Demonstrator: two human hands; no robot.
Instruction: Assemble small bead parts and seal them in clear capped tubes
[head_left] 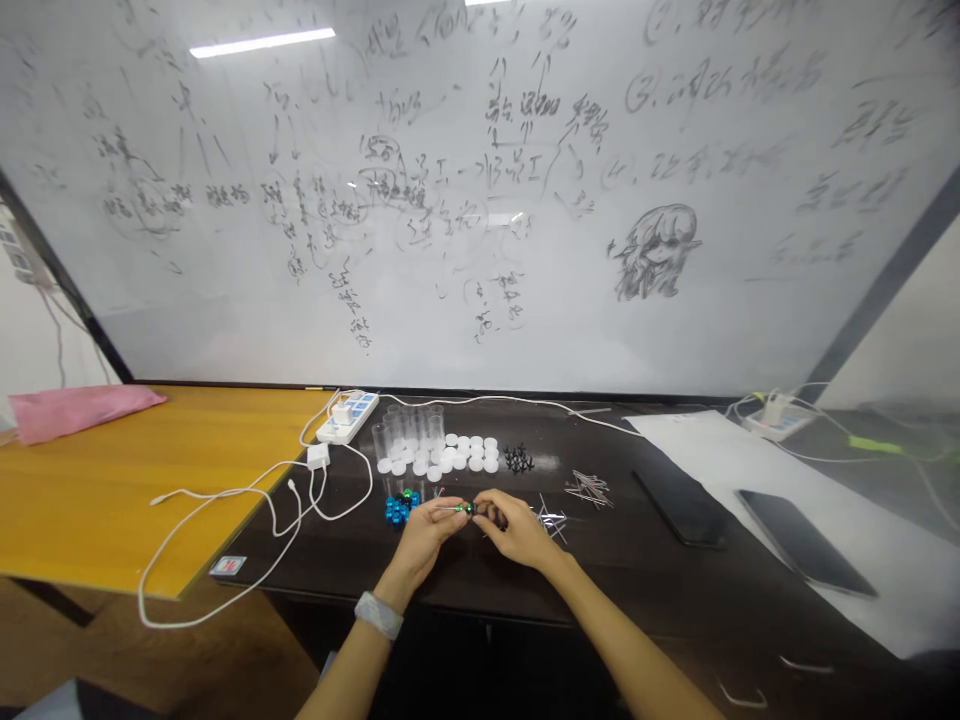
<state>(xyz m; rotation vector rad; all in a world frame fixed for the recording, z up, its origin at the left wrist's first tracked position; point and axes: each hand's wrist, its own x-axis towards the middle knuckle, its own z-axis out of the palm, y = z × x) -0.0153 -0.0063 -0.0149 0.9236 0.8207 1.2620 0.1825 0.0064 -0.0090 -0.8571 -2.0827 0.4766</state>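
My left hand [426,532] is closed in a pinch on a thin metal rod, which points right toward shiny green beads [466,508]. From the other side my right hand [517,530] pinches a small dark piece at the end of those beads; its exact shape is hidden by the fingers. Both hands meet just above the dark table. Beside the left hand lies a cluster of shiny blue beads [396,512] with a green bead [407,494] among them. Silver rods [553,522] lie loose by the right hand, partly covered by it.
Clear tubes [409,430] stand behind the hands, with white round caps [475,451] and black pronged parts [518,459] alongside. Thin metal pins [590,489] lie farther right, then a black phone [679,508] and another phone [804,540]. White cables run from a power strip [349,417].
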